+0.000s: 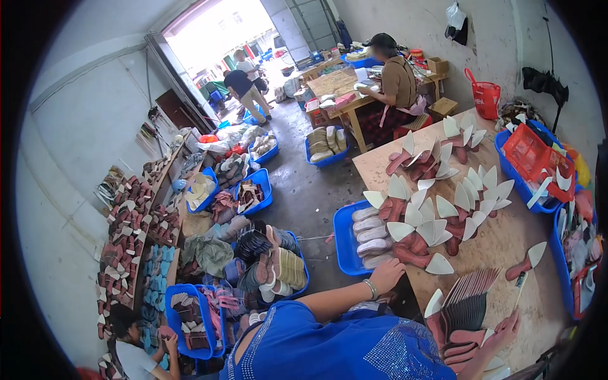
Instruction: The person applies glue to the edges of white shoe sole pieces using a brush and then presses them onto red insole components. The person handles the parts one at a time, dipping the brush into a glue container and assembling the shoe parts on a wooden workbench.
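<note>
My left hand (386,273), a bracelet on its wrist, reaches to the near edge of the wooden table (506,244). Its fingers touch a dark red insole (408,255) with a white pointed tip, at the edge of a pile of such insoles (437,202). Whether the fingers grip it is unclear. My right hand (506,326) closes over a stack of red insoles (459,345) at the table's front. A fanned row of dark soles (472,291) stands just behind that stack.
A blue bin of grey soles (358,239) sits beside the table's left edge. Blue crates and a red basket (535,152) line the right. One person sits at a far table (396,82), two stand by the doorway (244,82), another crouches at lower left (136,354). Bins cover the floor.
</note>
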Demonstrator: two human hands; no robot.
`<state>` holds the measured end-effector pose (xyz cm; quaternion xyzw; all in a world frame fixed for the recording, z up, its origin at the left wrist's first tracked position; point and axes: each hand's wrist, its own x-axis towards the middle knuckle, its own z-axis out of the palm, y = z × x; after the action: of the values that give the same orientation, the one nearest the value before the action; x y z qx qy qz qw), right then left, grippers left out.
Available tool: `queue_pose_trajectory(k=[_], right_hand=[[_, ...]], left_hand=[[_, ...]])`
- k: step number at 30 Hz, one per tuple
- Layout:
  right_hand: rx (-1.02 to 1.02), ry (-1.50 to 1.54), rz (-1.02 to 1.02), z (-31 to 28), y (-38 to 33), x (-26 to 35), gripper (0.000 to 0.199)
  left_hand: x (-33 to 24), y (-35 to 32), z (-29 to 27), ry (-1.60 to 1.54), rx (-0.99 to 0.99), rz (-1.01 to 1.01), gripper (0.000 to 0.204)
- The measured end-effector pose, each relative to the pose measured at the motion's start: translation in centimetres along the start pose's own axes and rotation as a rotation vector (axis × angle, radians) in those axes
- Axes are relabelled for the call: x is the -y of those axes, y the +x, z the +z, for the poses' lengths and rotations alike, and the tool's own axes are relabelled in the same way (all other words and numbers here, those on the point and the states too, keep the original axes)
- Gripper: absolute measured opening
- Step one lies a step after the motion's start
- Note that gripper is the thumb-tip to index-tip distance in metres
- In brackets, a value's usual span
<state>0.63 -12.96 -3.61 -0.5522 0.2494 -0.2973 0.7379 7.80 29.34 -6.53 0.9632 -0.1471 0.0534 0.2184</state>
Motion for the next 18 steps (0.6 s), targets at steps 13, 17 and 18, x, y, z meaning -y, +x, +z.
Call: queue_pose_trajectory(k=[13, 17, 18], right_hand=[[-0.122, 0.073, 0.022, -7.1, -2.5, 1.7, 0.031], [-0.133, 0.131, 0.014, -8.5, -2.7, 1.3, 0.029], [-0.147, 0.142, 0.021, -8.9, -2.7, 0.9, 0.029]], left_hand=[[-5.7, 0.1, 1.1, -0.063, 0.220, 0.012, 0.048], [-6.8, 0.3, 1.2, -0.067, 0.251, 0.014, 0.049], [-7.1, 0.4, 1.2, -0.075, 0.252, 0.017, 0.049]])
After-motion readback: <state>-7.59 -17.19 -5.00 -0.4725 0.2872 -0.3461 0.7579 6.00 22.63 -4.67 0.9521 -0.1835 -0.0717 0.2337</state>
